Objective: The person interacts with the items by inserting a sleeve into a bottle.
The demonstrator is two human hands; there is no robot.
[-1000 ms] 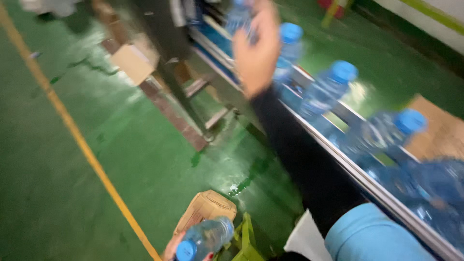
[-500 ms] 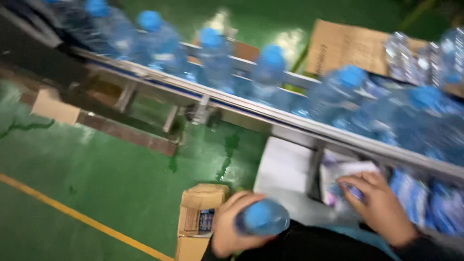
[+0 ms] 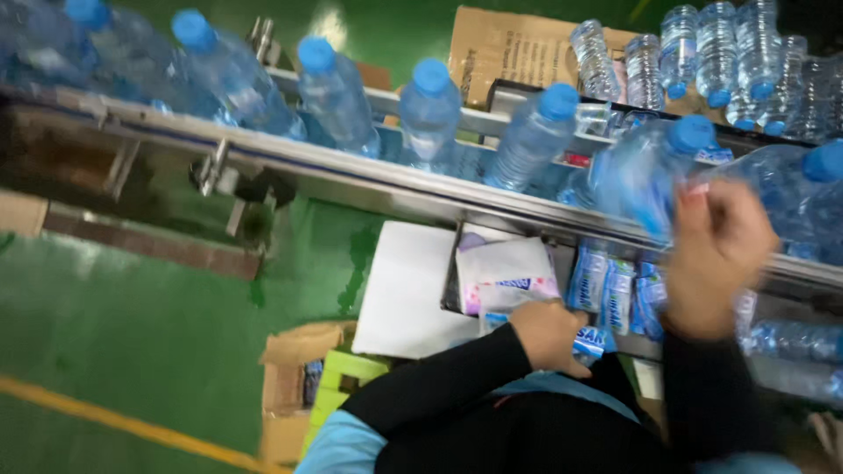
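Note:
My left hand point(image 3: 546, 333) is low by a tray of labels point(image 3: 615, 285), its fingers closed on a blue and white label sleeve point(image 3: 590, 341). My right hand point(image 3: 718, 256) is raised at the conveyor point(image 3: 369, 180), blurred, with its fingers curled on the side of a large clear water bottle with a blue cap point(image 3: 645, 180). More blue-capped bottles point(image 3: 430, 114) lie tilted in a row along the belt. Both my forearms wear dark sleeves.
A white sheet point(image 3: 408, 294) lies left of the label tray. Small clear bottles point(image 3: 711, 53) stand packed at the back right beside a brown carton point(image 3: 514, 48). An open cardboard box point(image 3: 294, 377) and a green crate point(image 3: 347, 377) sit on the green floor, crossed by a yellow line point(image 3: 114, 421).
The view has swung right and closer. The bottle held low in one hand is gone from sight. One hand now grips a label, and the other has risen to a bottle on the belt.

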